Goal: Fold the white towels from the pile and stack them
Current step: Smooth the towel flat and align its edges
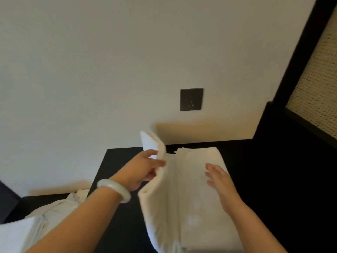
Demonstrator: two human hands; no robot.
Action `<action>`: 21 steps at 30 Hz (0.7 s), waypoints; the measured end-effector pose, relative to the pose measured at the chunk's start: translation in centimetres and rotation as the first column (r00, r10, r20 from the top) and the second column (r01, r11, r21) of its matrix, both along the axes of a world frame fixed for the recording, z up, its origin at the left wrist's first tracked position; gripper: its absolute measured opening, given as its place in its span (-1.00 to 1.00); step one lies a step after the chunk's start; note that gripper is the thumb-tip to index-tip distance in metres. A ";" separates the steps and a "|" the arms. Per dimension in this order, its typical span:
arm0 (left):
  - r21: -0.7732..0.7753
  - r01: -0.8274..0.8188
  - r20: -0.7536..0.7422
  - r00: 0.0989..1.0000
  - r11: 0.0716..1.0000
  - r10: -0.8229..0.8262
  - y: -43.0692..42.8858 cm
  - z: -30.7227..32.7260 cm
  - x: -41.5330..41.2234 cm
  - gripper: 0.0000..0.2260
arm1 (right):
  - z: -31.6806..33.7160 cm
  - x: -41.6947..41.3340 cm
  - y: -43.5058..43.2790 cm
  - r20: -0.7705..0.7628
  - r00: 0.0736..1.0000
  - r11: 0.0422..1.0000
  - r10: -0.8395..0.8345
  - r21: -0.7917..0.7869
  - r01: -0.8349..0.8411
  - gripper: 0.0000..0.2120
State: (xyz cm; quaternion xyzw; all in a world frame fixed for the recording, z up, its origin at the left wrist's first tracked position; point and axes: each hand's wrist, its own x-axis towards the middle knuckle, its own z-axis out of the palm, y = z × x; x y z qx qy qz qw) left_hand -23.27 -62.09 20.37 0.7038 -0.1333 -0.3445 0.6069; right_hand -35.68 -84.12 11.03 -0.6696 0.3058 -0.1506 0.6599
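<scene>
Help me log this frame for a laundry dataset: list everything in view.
thick white cloth towel: one, white, on the tabletop, left flap raised
crumpled white towel pile: one, white, lower left
flat black tabletop: one, black, against the wall
square dark wall socket: one, dark grey, on the wall above the towel
plain cream wall: one, cream, behind the tabletop
woven beige panel in black frame: one, beige, right edge
smooth pale bangle: one, whitish, left wrist
left hand: one, pinches the raised flap
right hand: one, fingers straight, on or just above the towel's flat half
</scene>
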 end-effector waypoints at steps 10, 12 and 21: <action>0.597 0.359 0.457 0.582 0.717 -0.672 -14.1 -5.6 -8.9 -0.49 | -0.6 -5.1 -6.2 -0.257 0.953 0.981 -0.162 -0.145 0.127 -0.71; 0.600 0.318 0.525 0.536 0.734 -0.661 -13.1 -6.6 -8.3 -0.56 | -0.8 -4.7 -6.0 -0.352 0.930 0.977 -0.109 -0.209 0.036 -0.60; 0.845 0.067 0.486 0.317 0.530 -0.815 -5.1 -10.8 -6.8 -0.40 | -0.5 2.0 -2.3 -0.616 0.781 0.726 0.104 -0.490 -0.483 -0.42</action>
